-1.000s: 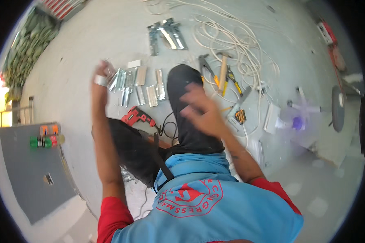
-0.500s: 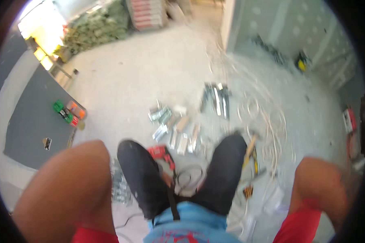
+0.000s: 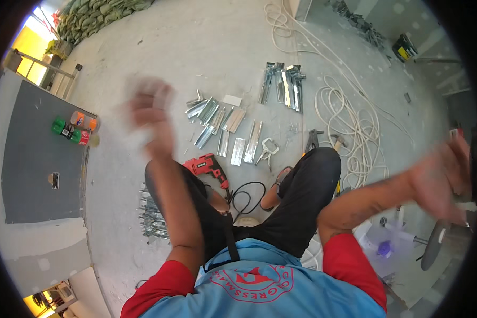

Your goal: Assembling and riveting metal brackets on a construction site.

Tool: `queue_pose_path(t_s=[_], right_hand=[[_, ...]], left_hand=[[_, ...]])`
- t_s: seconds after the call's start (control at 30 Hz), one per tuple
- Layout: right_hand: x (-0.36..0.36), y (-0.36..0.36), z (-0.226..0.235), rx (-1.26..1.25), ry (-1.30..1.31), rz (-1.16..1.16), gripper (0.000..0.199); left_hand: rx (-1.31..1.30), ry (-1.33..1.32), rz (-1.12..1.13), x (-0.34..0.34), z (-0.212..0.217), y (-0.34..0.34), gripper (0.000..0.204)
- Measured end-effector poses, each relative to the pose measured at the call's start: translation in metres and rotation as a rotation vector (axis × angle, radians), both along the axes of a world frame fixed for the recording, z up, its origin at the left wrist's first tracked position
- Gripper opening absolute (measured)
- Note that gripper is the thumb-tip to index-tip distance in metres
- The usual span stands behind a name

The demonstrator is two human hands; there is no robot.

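Observation:
My left hand (image 3: 151,108) is raised above the floor to the left of several cut metal channel pieces (image 3: 211,112). It is smeared by motion, so its fingers and anything in them cannot be made out. My right hand (image 3: 441,177) reaches out at the far right, also blurred; its fingers run into the dark picture rim. A red power drill (image 3: 206,166) with a black cord lies on the floor by my left knee. Between my knees and the metal pieces rests a locking clamp (image 3: 268,150). Neither hand visibly touches any of these.
More metal pieces (image 3: 282,87) lie farther off, beside coiled white cable (image 3: 350,143). A hammer (image 3: 339,142) and a dark-jawed tool (image 3: 314,139) are by my right knee. Two bottles (image 3: 71,130) lie on a grey panel (image 3: 37,159) at left. Green sacks (image 3: 93,18) are piled at the back.
My view has tilted down and sharpened. Both hands, out of sight before, have come into view: the left raised ahead, the right stretched to the right side.

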State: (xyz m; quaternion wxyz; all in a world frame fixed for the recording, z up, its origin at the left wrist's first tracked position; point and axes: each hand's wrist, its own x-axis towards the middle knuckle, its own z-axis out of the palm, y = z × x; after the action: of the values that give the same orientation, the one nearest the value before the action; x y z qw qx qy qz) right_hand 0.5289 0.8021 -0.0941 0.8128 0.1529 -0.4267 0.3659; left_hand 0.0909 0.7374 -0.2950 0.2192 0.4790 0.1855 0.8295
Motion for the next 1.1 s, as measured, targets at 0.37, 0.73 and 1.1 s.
queue_pose_path(t_s=[0.37, 0.73, 1.1], right_hand=[[-0.118, 0.101, -0.203, -1.164, -0.73, 0.188, 0.043], [-0.117, 0.105, -0.206, -1.183, -0.91, 0.071, 0.038], [-0.159, 0.131, -0.36, -1.125, -1.783, -0.32, 0.047]], left_hand=[[-1.729, 1.016, 0.25, 0.102, -0.383, 0.031, 0.037], [-1.651, 1.144, 0.283, 0.107, -0.414, 0.046, 0.044], [-1.576, -0.226, -0.246, 0.047, -0.199, 0.083, 0.039]])
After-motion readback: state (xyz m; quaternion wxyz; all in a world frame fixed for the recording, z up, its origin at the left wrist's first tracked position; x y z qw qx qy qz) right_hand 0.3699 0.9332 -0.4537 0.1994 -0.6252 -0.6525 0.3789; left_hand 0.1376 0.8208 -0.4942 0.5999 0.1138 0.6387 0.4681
